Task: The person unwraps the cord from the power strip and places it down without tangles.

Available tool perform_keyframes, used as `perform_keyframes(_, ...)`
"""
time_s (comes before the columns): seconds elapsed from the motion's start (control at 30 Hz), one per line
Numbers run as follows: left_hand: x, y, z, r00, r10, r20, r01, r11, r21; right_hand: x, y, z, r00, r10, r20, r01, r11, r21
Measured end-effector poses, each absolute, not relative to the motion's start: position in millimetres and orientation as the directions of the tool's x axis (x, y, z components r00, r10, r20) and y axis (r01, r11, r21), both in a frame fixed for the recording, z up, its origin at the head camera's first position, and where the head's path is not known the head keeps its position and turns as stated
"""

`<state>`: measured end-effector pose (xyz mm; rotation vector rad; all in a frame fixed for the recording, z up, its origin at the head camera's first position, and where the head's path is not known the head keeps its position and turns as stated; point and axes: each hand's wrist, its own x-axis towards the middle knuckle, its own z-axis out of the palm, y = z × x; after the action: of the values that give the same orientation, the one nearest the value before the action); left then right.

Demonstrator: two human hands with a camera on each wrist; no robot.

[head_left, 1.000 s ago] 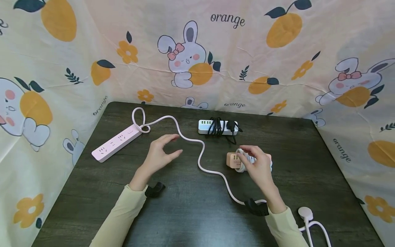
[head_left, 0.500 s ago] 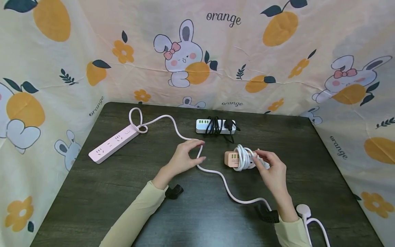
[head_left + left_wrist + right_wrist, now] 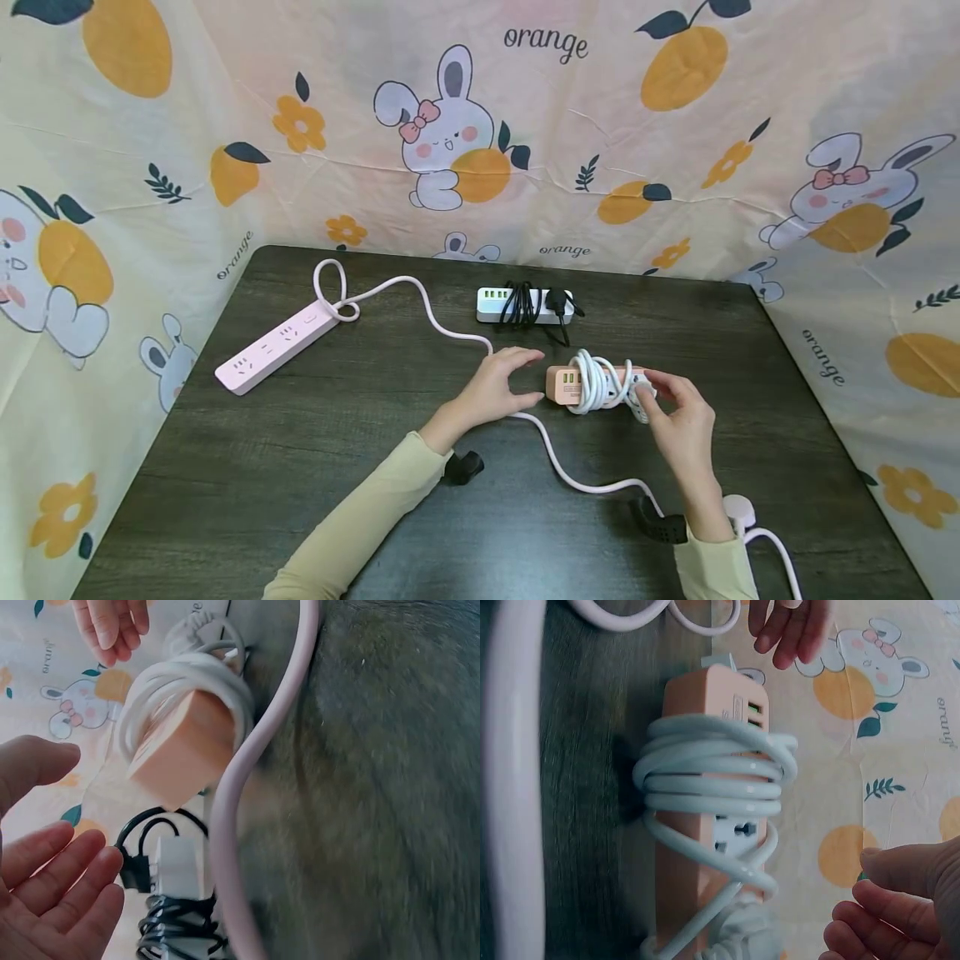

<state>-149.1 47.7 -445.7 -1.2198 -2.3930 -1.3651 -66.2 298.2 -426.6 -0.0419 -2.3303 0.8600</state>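
A peach-coloured power strip (image 3: 562,385) lies on the dark table, its white cord (image 3: 592,382) wound several times around it. The cord's white plug (image 3: 642,402) is at the strip's right end. My left hand (image 3: 491,388) is spread just left of the strip, over the pink cord, thumb and fingers apart. At the other end is my right hand (image 3: 684,421), thumb and fingers by the plug. In the right wrist view the right hand's fingertips (image 3: 847,930) show a gap from the strip (image 3: 682,877). The left wrist view shows the left palm (image 3: 52,900) holding nothing.
A pink power strip (image 3: 277,350) lies at the left; its loose pink cord (image 3: 551,454) snakes across the table beneath both arms to a plug (image 3: 738,508) at the right. Behind stands a white power strip (image 3: 491,306) wound with black cord (image 3: 521,304). A printed cloth hangs around the table.
My left hand has moved right, across the pink cord, to the peach strip's left end. My right hand has shifted right from over the strip to its plug end, uncovering the wound cord.
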Motion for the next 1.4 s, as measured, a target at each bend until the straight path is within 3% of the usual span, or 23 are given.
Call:
perform_keyframes(0.53, -147, 78, -462, -0.697, 0.626, 0.349, 0.651, 0.348, 0.675, -70, 310, -442, -0.784, 0.304, 0.542, -0.103, 0.797, -0.596)
perform_keyframes(0.93, -148, 97, -467, -0.664, 0.67, 0.331, 0.727, 0.476, 0.494, -70, 312, -446, -0.789, 0.32, 0.524, -0.084, 0.789, -0.609)
perform_keyframes(1.4, -148, 104, -465, -0.668, 0.652, 0.358, 0.743, 0.567, 0.355, -71, 313, -445, -0.789, 0.321, 0.524, -0.087, 0.786, -0.612)
